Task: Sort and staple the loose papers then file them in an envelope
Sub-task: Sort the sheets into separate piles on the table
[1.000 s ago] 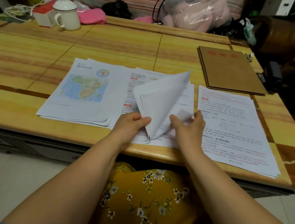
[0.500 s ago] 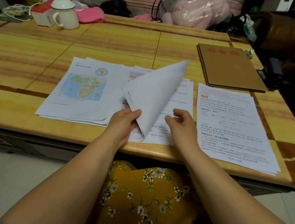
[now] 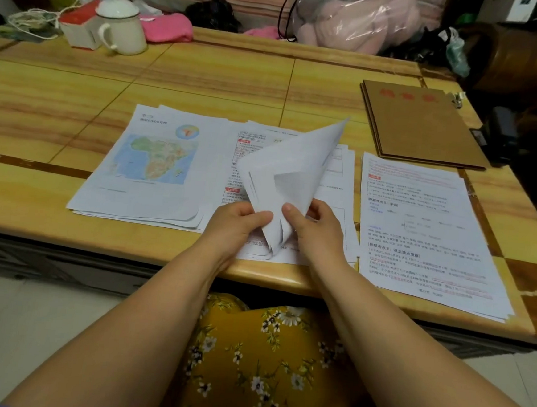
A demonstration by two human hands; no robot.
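Three stacks of printed sheets are laid side by side along the near edge of the wooden table (image 3: 207, 70). The middle stack (image 3: 335, 189) is being leafed through: several of its upper sheets (image 3: 295, 167) are lifted and folded back toward the left, their blank undersides turned up, with one corner raised to a point. These lifted sheets are pinched at their lower corner by the left hand (image 3: 233, 226), thumb on top and fingers curled beneath, while the right hand (image 3: 318, 229) grips the same bundle from the other side, its thumb pressed on the paper and its fingers tucked under. The left stack (image 3: 148, 165), topped by a page with a coloured map of Africa, lies flat and untouched, just beside the middle one. The right stack (image 3: 426, 228) (black and red text) lies flat, reaching the table's front edge. Brown envelopes (image 3: 418, 125) are piled beyond it, near the far right corner. A lidded white mug (image 3: 122, 26) stands at the far left.
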